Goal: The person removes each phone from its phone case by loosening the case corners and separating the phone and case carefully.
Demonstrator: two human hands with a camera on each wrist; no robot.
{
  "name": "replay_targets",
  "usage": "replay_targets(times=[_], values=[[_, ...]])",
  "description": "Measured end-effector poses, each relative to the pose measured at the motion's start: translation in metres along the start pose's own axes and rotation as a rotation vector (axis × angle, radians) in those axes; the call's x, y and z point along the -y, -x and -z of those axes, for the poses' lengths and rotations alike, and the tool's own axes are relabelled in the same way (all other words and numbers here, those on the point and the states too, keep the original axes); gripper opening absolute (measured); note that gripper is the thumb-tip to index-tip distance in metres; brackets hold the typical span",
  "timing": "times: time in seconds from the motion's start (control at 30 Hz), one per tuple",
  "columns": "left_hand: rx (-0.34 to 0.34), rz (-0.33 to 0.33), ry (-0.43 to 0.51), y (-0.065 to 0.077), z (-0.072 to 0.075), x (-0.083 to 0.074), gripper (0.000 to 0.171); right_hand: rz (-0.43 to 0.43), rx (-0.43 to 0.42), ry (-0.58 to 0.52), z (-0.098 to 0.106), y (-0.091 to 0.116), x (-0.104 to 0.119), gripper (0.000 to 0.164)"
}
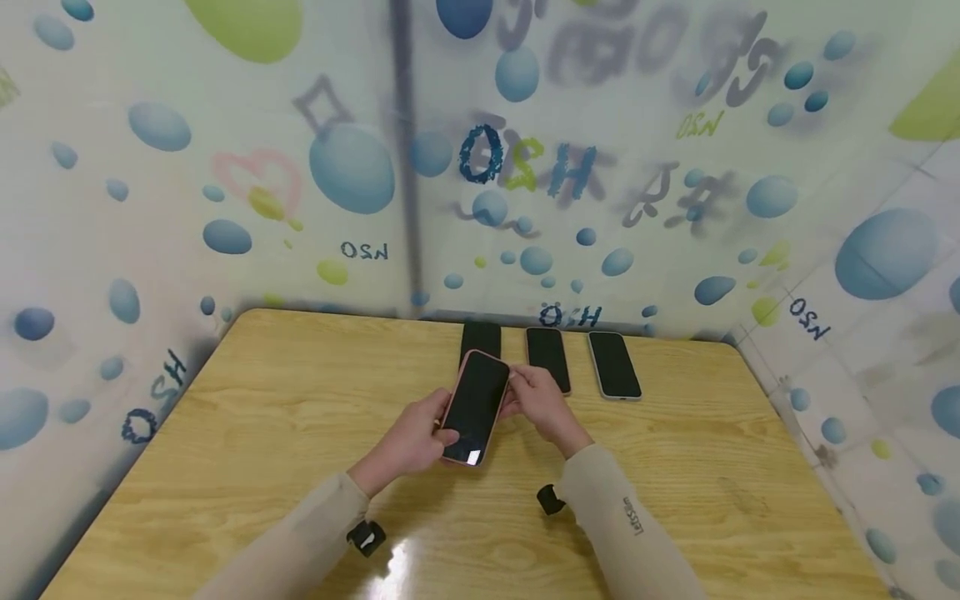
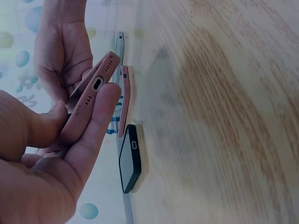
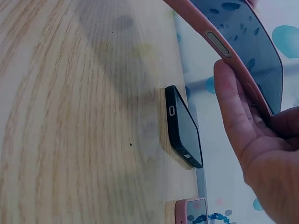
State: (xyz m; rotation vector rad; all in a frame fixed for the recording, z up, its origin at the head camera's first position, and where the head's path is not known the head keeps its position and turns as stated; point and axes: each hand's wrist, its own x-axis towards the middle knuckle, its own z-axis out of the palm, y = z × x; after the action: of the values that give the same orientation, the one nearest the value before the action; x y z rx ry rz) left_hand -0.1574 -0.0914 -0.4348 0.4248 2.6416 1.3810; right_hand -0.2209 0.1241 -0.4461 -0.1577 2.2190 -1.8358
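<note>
A smartphone in a pink case point(image 1: 477, 404) is held between both hands above the table, its dark screen facing up. My left hand point(image 1: 416, 433) grips its lower left side, thumb over the screen's edge. In the left wrist view the charging port of the pink-cased phone point(image 2: 88, 100) shows, with fingers beneath it. My right hand point(image 1: 538, 400) pinches the upper right edge; in the right wrist view its fingers lie behind the pink-cased phone point(image 3: 233, 58) near the side buttons. Just behind the held phone lies a black-cased phone point(image 1: 481, 337), partly hidden by it.
Two more phones lie in the row at the table's back: one in a pink case point(image 1: 546, 354) and one with a pale edge point(image 1: 615, 365). The wooden table point(image 1: 300, 375) meets a wall curtain point(image 1: 360, 275) printed with blue and green drops. Both sleeves carry black wrist straps.
</note>
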Motion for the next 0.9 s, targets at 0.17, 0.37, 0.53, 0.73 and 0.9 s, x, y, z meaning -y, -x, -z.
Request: replay_targets(times=[0.17, 0.37, 0.53, 0.73, 0.9], values=[[-0.004, -0.046, -0.025, -0.001, 0.0, 0.005, 0.032, 0.016, 0.036, -0.062, 0.002, -0.001, -0.003, 0.035], [0.008, -0.072, 0.053, -0.002, 0.003, 0.009, 0.029, 0.04, 0.068, -0.131, 0.003, 0.0, -0.002, 0.037], [0.022, -0.017, 0.208, -0.005, 0.005, 0.012, 0.027, 0.053, 0.082, -0.098, 0.003, 0.003, 0.0, 0.037], [-0.021, 0.026, 0.311, -0.01, 0.006, 0.011, 0.023, 0.056, 0.157, -0.009, 0.001, 0.008, -0.004, 0.035], [-0.078, 0.063, 0.332, -0.015, 0.004, 0.01, 0.023, 0.048, 0.236, 0.064, -0.002, 0.012, -0.008, 0.033]])
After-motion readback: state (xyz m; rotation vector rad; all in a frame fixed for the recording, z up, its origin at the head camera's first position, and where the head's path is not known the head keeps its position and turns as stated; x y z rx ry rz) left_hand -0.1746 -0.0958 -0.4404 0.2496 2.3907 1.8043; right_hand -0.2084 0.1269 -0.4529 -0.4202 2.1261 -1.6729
